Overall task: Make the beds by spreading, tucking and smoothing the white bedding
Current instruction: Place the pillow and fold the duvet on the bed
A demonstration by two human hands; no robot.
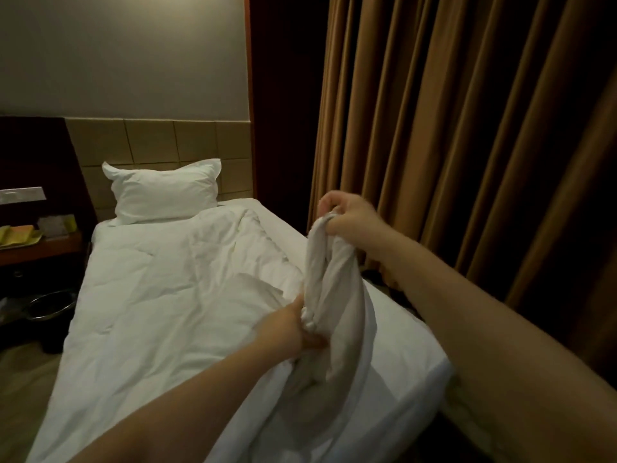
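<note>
A single bed [400, 335] with a white fitted sheet runs away from me toward a tan headboard. A rumpled white duvet [160, 295] covers its left and middle. A white pillow [163, 192] leans on the headboard. My right hand [350, 212] grips a bunched edge of the duvet, lifted above the bed's right side. Lower down, my left hand [287, 329] grips the same bunched fold where it rises off the mattress.
Brown curtains [467, 128] hang close along the bed's right side. At the left stands a dark nightstand [40, 248] with a yellow-green tray and small items. A metal-rimmed bin [50, 305] sits on the floor beside the bed.
</note>
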